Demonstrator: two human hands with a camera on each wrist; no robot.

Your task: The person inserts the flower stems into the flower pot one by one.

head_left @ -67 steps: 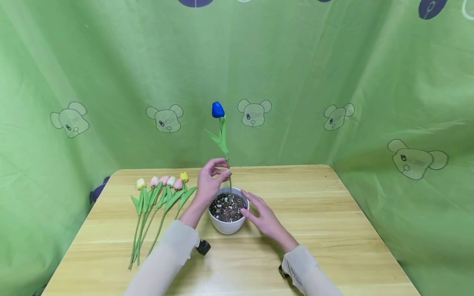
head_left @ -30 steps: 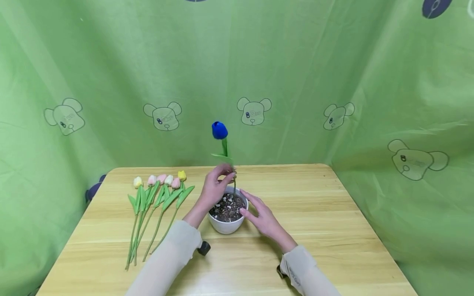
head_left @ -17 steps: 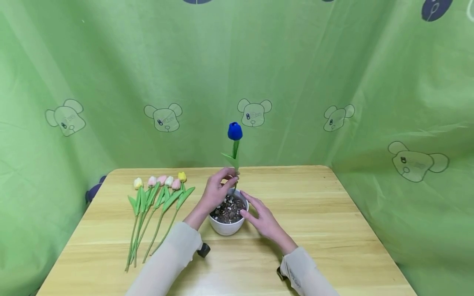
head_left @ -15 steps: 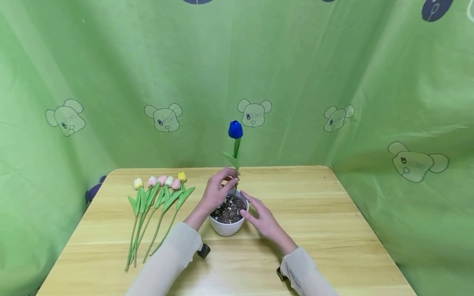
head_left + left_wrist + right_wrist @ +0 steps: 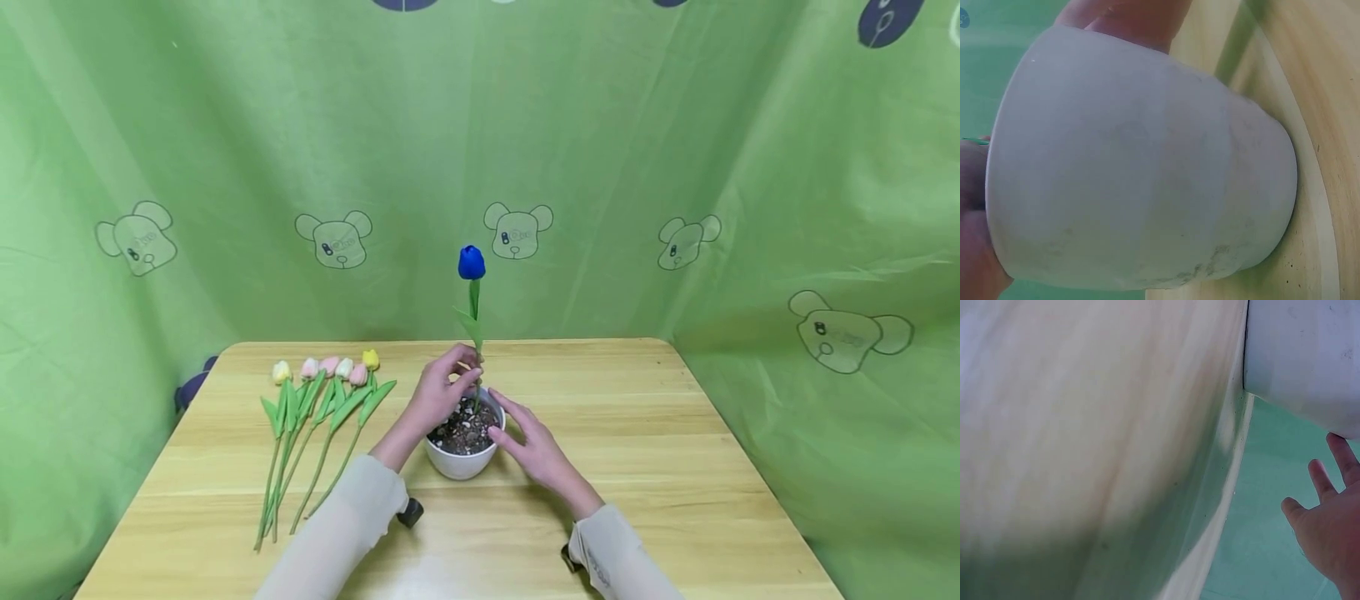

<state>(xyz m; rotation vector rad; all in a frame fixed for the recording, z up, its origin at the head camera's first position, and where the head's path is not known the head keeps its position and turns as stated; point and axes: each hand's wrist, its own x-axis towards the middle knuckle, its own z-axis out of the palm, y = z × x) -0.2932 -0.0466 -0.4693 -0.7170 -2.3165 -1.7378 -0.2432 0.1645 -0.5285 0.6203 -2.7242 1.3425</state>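
A blue artificial tulip (image 5: 472, 263) stands nearly upright, its lower stem in the soil of a white flowerpot (image 5: 461, 465). My left hand (image 5: 437, 392) pinches the stem just above the pot's rim between thumb and fingers. My right hand (image 5: 536, 443) rests against the pot's right side with extended fingers. In the left wrist view the pot wall (image 5: 1116, 162) fills most of the picture and hides most of the hand. The right wrist view shows spread fingers of the right hand (image 5: 1329, 519), one touching the pot (image 5: 1304, 356).
Several artificial tulips in white, pink and yellow (image 5: 322, 417) lie side by side on the left of the wooden table (image 5: 660, 467). A green curtain (image 5: 600, 125) with printed bear heads hangs behind and along both sides.
My left hand has moved right and slightly down with the blue tulip, bringing its stem lower into the pot and more upright. The right hand has stayed against the pot.
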